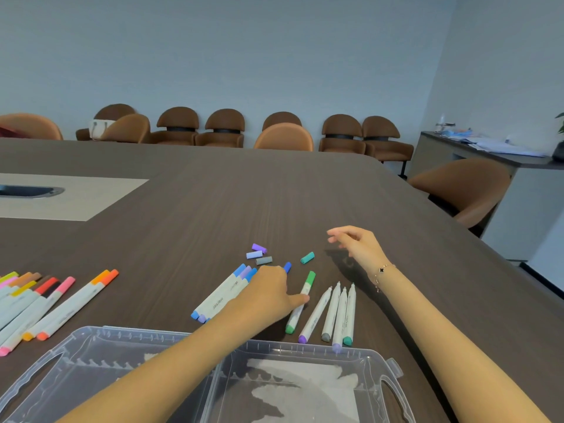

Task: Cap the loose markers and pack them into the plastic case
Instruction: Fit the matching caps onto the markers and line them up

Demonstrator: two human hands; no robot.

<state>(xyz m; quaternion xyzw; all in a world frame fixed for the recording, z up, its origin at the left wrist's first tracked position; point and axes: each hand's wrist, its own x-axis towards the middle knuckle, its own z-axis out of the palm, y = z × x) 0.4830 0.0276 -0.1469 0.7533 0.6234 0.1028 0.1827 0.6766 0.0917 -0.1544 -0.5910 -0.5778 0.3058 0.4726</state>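
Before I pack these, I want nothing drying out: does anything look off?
Yes. Four uncapped markers lie tips bare beside the green marker, their loose caps scattered apart beyond the left hand. The plastic case holds no markers.

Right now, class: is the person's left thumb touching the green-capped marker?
Touching. The head view shows the left hand with its thumb tip pressed against the barrel of the green-capped marker, no gap between them.

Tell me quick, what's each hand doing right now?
Left hand: over the table, thumb touching the green marker; whether it grips anything cannot be told.
Right hand: open, loosely curled above the table, holding nothing.
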